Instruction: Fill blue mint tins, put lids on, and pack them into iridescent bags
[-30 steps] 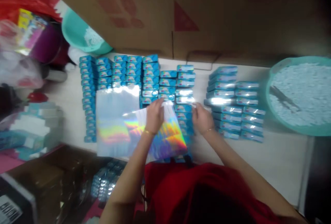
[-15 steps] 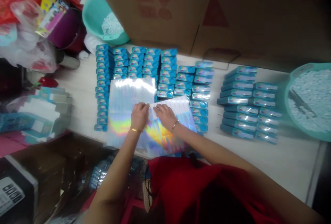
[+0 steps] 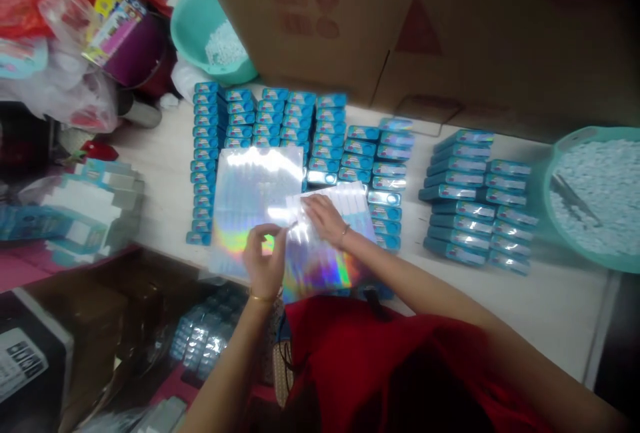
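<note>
A shiny rainbow-reflecting sheet, marked with strips and whitish along its top, lies tilted in front of me. It overlaps a second shiny sheet on the left. My right hand rests on the upper part of the tilted sheet, fingers stretched out and pressing down. At that sheet's left edge, my left hand has thumb and forefinger pinched together; whatever is between them is too thin and glary to make out. Rows of small blue boxes stand behind and beside the sheets, partly covered by them.
More blue boxes stand in stacks to the right. A teal basin of small white pieces holds tweezers. Another teal basin is at back left, beside a large cardboard carton. Flattened cartons lie at left.
My left hand has drawn back toward me and down from the sheet's top edge, its fingers now pinched. My right hand stays on the sheet. The view has shifted slightly.
</note>
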`<state>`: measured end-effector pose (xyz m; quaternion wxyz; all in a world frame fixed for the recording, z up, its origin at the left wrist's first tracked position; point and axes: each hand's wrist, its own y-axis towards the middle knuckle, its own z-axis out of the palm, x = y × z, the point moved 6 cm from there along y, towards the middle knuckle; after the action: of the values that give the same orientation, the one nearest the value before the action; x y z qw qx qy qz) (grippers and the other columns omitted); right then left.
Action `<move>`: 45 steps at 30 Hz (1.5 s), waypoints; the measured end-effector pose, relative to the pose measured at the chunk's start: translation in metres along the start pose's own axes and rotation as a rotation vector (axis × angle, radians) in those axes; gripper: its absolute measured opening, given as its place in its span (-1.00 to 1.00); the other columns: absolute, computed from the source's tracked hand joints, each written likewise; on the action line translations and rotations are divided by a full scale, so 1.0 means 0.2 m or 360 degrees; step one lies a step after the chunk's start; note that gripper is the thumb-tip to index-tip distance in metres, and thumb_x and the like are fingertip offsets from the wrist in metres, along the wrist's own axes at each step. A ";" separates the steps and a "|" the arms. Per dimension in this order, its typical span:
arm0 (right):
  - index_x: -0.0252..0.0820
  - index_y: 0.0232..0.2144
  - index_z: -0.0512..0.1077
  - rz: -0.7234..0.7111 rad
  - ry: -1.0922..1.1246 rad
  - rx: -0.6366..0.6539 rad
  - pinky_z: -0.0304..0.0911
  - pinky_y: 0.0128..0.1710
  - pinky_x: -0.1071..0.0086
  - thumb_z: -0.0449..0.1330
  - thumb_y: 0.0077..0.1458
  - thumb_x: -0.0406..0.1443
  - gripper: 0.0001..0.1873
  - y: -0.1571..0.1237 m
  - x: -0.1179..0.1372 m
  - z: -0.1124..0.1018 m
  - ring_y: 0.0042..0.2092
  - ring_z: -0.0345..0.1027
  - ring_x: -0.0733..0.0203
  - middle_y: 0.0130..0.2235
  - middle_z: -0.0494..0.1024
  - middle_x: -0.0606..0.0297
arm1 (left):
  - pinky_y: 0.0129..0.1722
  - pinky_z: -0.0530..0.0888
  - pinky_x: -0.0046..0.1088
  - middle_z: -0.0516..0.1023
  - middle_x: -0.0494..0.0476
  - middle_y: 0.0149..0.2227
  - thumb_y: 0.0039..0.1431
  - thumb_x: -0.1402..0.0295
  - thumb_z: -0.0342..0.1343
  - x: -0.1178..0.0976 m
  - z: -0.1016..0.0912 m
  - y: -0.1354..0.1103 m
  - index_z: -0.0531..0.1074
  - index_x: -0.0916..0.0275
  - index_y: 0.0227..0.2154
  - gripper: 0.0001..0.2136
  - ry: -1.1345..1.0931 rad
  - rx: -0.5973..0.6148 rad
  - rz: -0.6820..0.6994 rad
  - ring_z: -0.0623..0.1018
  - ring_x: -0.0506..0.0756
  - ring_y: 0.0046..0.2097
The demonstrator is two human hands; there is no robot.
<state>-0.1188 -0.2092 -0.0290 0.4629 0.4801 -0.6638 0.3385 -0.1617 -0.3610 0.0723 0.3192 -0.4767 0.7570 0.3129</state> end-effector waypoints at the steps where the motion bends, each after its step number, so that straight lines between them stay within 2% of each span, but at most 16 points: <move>1: -0.21 -0.06 0.43 0.0071 0.0256 -0.0041 0.20 0.02 0.17 -0.06 0.29 -0.16 -0.62 -0.03 0.02 -0.03 -0.02 0.29 0.08 -0.08 0.45 0.09 | -0.24 0.39 -0.43 0.46 0.03 -0.38 0.09 0.33 0.19 -0.03 -0.01 -0.01 0.39 0.23 -0.37 -0.88 -0.0180 -0.0121 -0.0176 0.46 0.03 -0.30; 3: -0.16 -0.11 0.43 0.0258 0.0716 -0.0053 0.26 -0.08 0.25 -0.11 0.27 0.00 -0.52 -0.11 0.05 -0.07 -0.10 0.35 0.15 -0.16 0.48 0.17 | -0.26 0.39 -0.47 0.45 0.00 -0.41 0.03 0.31 0.24 -0.06 0.03 -0.01 0.38 0.23 -0.39 -0.84 -0.0524 -0.0193 -0.0435 0.46 0.00 -0.34; 6: -0.13 -0.30 0.41 0.0522 0.1067 -0.0160 0.27 -0.23 0.34 0.09 0.11 0.08 -0.58 -0.23 0.08 -0.15 -0.27 0.37 0.22 -0.35 0.48 0.31 | -0.25 0.40 -0.48 0.46 -0.03 -0.45 -0.03 0.33 0.27 -0.08 0.21 -0.01 0.38 0.24 -0.43 -0.82 -0.0866 -0.0057 -0.0661 0.48 -0.02 -0.36; 9: -0.13 -0.46 0.32 0.0642 0.1108 -0.0447 0.24 -0.33 0.38 0.24 0.00 0.00 -0.66 -0.31 0.04 -0.31 -0.41 0.29 0.28 -0.50 0.40 0.40 | -0.28 0.39 -0.51 0.46 -0.04 -0.49 -0.09 0.34 0.29 -0.08 0.41 -0.03 0.39 0.25 -0.46 -0.81 -0.0986 0.0072 -0.0810 0.47 -0.03 -0.38; 12: -0.13 -0.49 0.31 0.0686 0.1044 -0.0656 0.21 -0.39 0.39 0.24 -0.01 -0.05 -0.69 -0.37 -0.05 -0.50 -0.48 0.23 0.31 -0.55 0.36 0.43 | -0.30 0.38 -0.53 0.45 -0.05 -0.50 -0.10 0.33 0.30 -0.10 0.60 -0.06 0.39 0.25 -0.47 -0.81 -0.1034 0.0170 -0.0875 0.45 -0.05 -0.40; 15: -0.13 -0.49 0.33 0.0718 0.0910 -0.0878 0.19 -0.41 0.41 0.25 -0.03 -0.06 -0.70 -0.43 -0.16 -0.69 -0.49 0.22 0.33 -0.56 0.36 0.44 | -0.29 0.39 -0.51 0.46 -0.04 -0.50 -0.11 0.32 0.29 -0.18 0.79 -0.06 0.39 0.25 -0.47 -0.80 -0.1111 0.0273 -0.0853 0.47 -0.04 -0.39; 18: -0.14 -0.46 0.35 0.0782 0.0870 -0.1106 0.17 -0.48 0.44 0.27 -0.07 0.00 -0.64 -0.49 -0.28 -0.83 -0.51 0.22 0.34 -0.55 0.38 0.43 | -0.29 0.40 -0.50 0.45 -0.03 -0.49 -0.13 0.30 0.30 -0.26 0.93 -0.04 0.39 0.25 -0.48 -0.79 -0.1182 0.0326 -0.0815 0.45 -0.04 -0.40; 20: -0.14 -0.38 0.37 0.0908 0.0996 -0.1225 0.12 -0.56 0.44 0.18 -0.04 0.14 -0.52 -0.52 -0.36 -0.85 -0.55 0.21 0.34 -0.53 0.38 0.41 | -0.32 0.39 -0.52 0.44 -0.04 -0.50 -0.13 0.31 0.31 -0.31 1.00 -0.03 0.39 0.25 -0.48 -0.79 -0.1220 0.0355 -0.0822 0.43 -0.05 -0.41; 23: -0.17 -0.32 0.40 0.1088 0.1189 -0.1169 0.02 -0.65 0.42 -0.06 -0.01 0.29 -0.32 -0.54 -0.43 -0.82 -0.60 0.16 0.34 -0.51 0.38 0.35 | -0.36 0.36 -0.54 0.43 -0.04 -0.50 -0.11 0.32 0.29 -0.36 1.06 -0.04 0.39 0.25 -0.48 -0.80 -0.1238 0.0443 -0.0871 0.41 -0.06 -0.43; 24: -0.17 -0.35 0.40 0.1097 0.1203 -0.1130 0.01 -0.65 0.42 -0.06 0.00 0.29 -0.32 -0.53 -0.43 -0.81 -0.59 0.15 0.34 -0.50 0.38 0.34 | -0.37 0.35 -0.55 0.42 -0.05 -0.50 -0.10 0.32 0.29 -0.36 1.08 -0.04 0.39 0.25 -0.47 -0.80 -0.1229 0.0469 -0.0889 0.40 -0.07 -0.44; 28: -0.15 -0.49 0.35 0.0939 0.0991 -0.1179 0.07 -0.55 0.43 0.22 -0.06 0.10 -0.56 -0.53 -0.41 -0.84 -0.53 0.11 0.34 -0.52 0.34 0.40 | -0.37 0.33 -0.52 0.40 -0.05 -0.51 -0.06 0.31 0.27 -0.33 1.10 -0.06 0.38 0.24 -0.48 -0.82 -0.1050 0.0520 -0.0878 0.38 -0.05 -0.45; 31: -0.14 -0.51 0.32 0.0766 0.0610 -0.1240 0.11 -0.47 0.41 0.21 0.01 -0.01 -0.66 -0.53 -0.40 -0.90 -0.49 0.12 0.32 -0.53 0.30 0.41 | -0.29 0.34 -0.46 0.43 -0.01 -0.49 0.02 0.32 0.20 -0.31 1.11 -0.05 0.41 0.23 -0.49 -0.88 -0.0625 0.0526 -0.0564 0.41 0.00 -0.39; 33: -0.15 -0.49 0.32 0.0675 0.0300 -0.1217 0.14 -0.42 0.38 0.15 0.09 -0.07 -0.71 -0.52 -0.40 -0.92 -0.46 0.16 0.29 -0.50 0.32 0.38 | -0.18 0.32 -0.39 0.48 0.03 -0.42 0.07 0.35 0.16 -0.32 1.12 -0.04 0.43 0.21 -0.49 -0.91 -0.0261 0.0512 -0.0263 0.44 0.06 -0.27; 35: -0.15 -0.46 0.32 0.0631 0.0036 -0.1169 0.16 -0.37 0.36 0.09 0.14 -0.11 -0.74 -0.52 -0.42 -0.93 -0.43 0.20 0.26 -0.46 0.36 0.35 | -0.11 0.27 -0.31 0.51 0.08 -0.31 0.09 0.36 0.14 -0.32 1.14 -0.04 0.44 0.20 -0.48 -0.92 0.0054 0.0486 -0.0060 0.44 0.11 -0.17; 40: -0.15 -0.44 0.31 0.0597 -0.0269 -0.1112 0.17 -0.29 0.33 0.02 0.20 -0.15 -0.75 -0.52 -0.48 -0.92 -0.36 0.23 0.20 -0.43 0.39 0.30 | -0.13 0.19 -0.27 0.48 0.11 -0.20 0.11 0.35 0.13 -0.29 1.19 -0.06 0.46 0.18 -0.44 -0.94 0.0406 0.0485 0.0073 0.39 0.16 -0.10; 45: -0.13 -0.44 0.30 0.0626 -0.0194 -0.1077 0.17 -0.24 0.33 0.02 0.20 -0.15 -0.76 -0.51 -0.55 -0.89 -0.33 0.24 0.19 -0.42 0.40 0.30 | -0.16 0.17 -0.25 0.45 0.12 -0.20 0.12 0.33 0.12 -0.28 1.23 -0.07 0.43 0.18 -0.44 -0.93 0.0492 0.0524 0.0094 0.37 0.20 -0.09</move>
<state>0.0416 -0.0459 -0.0704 0.4810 0.1832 -0.8434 0.1538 -0.0838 -0.1453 -0.0330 0.2637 -0.4379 0.8514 0.1176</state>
